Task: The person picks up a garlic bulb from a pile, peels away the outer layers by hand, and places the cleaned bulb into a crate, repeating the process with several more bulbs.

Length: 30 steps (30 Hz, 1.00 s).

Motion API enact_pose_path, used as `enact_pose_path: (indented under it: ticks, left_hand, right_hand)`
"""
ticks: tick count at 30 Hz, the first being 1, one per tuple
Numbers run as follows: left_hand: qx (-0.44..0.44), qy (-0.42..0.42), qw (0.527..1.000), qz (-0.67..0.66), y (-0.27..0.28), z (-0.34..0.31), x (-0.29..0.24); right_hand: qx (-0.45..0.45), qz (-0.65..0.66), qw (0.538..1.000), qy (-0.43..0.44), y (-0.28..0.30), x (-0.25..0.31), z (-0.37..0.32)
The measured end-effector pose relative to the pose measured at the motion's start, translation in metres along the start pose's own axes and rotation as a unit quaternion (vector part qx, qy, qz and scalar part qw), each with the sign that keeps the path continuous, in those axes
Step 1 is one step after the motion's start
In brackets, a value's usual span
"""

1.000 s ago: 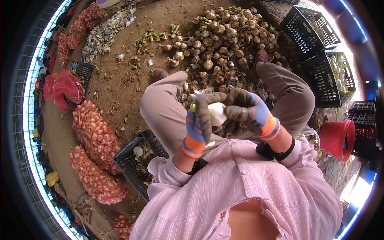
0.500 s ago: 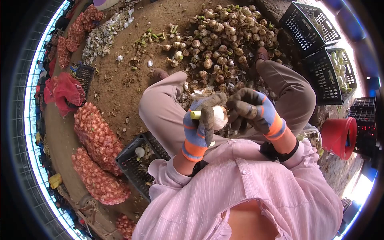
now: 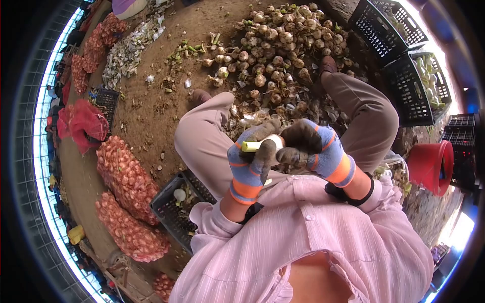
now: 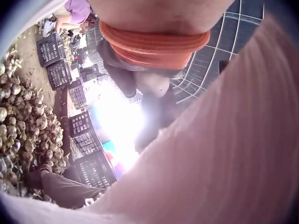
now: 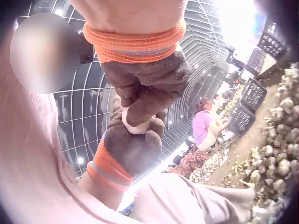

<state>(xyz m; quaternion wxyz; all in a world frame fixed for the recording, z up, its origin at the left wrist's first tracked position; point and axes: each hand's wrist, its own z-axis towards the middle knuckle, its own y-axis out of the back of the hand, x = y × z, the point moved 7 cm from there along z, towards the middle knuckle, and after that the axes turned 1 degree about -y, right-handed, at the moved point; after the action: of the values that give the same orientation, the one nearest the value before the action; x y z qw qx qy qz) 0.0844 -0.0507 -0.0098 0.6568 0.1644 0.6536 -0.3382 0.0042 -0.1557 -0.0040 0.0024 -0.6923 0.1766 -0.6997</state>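
Note:
Both hands wear grey-blue gloves with orange bands and dark palms. In the head view the left hand [image 3: 252, 157] grips a white garlic bulb [image 3: 274, 141], its cut green stem [image 3: 251, 146] pointing left. The right hand [image 3: 316, 150] has its curled fingers against the bulb's other side, thumb and fingertips touching it. The right wrist view shows the bulb [image 5: 135, 122] between the right hand [image 5: 145, 88] above and the left hand [image 5: 133, 144] below. In the left wrist view the left hand [image 4: 135, 74] is mostly hidden by glare.
A heap of garlic bulbs [image 3: 283, 45] lies on the dirt floor beyond the legs. Black crates [image 3: 414, 91] and a red bucket [image 3: 429, 164] stand at right. Full red net sacks [image 3: 126, 177] and another black crate [image 3: 174, 207] are at left. Another person [image 5: 204, 126] sits farther off.
The right hand drew slightly away from the bulb, then came back against it. The bulb has turned in the left hand, and its green stem now shows longer toward the left.

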Motion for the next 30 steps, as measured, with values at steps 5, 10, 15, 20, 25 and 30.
enact_pose_path:
  ticks: [5, 10, 15, 20, 25, 30]
  left_hand:
    - [-0.026, 0.051, 0.993, -0.101, 0.005, -0.008, 0.007]
    - [0.021, 0.034, 0.999, -0.009, 0.012, -0.001, 0.013]
    - [-0.003, 0.092, 0.918, -0.386, -0.008, 0.017, 0.013]
    - [0.067, 0.045, 0.927, -0.367, -0.010, 0.021, 0.018]
    - [0.039, 0.089, 0.858, -0.505, -0.009, 0.035, 0.018]
    - [0.019, 0.137, 0.855, -0.499, -0.012, 0.049, 0.046]
  right_hand:
    - [-0.108, 0.040, 0.983, -0.144, 0.040, -0.024, 0.000]
    - [-0.167, 0.005, 0.975, -0.148, 0.052, -0.031, -0.007]
    - [-0.147, -0.198, 0.967, 0.057, 0.039, -0.007, -0.002]
    - [0.016, -0.309, 0.950, 0.037, 0.007, 0.029, 0.004]
    - [-0.047, -0.172, 0.957, -0.230, 0.050, -0.053, 0.007]
    - [-0.045, -0.475, 0.877, 0.044, 0.051, -0.011, 0.014]
